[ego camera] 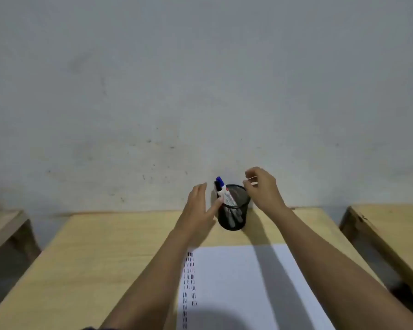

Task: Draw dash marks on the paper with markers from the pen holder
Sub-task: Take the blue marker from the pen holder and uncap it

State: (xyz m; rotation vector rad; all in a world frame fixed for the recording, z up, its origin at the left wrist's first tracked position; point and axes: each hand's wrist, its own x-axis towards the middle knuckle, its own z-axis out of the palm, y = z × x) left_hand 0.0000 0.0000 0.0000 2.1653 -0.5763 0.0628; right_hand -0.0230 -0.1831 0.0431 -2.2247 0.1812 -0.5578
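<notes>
My left forearm covers the left edge of the paper (236, 282), and the bottom of the frame cuts the sheet and its dash marks (188, 282) off. Through the mesh of the pen holder (234, 210) the markers (233, 211) blur together; I cannot count them. My left hand (198, 206) hides the holder's left rim.

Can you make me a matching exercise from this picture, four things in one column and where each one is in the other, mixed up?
Things:
1. black wire-mesh pen holder
2. blue-capped white marker
3. white sheet of paper
4. rows of dash marks

Places:
A. flat on the near part of the wooden table
B. between the left hand and right hand
C. along the paper's left side
D. sticking out of the holder's rim

Pairs: 1-B, 2-D, 3-A, 4-C
</notes>
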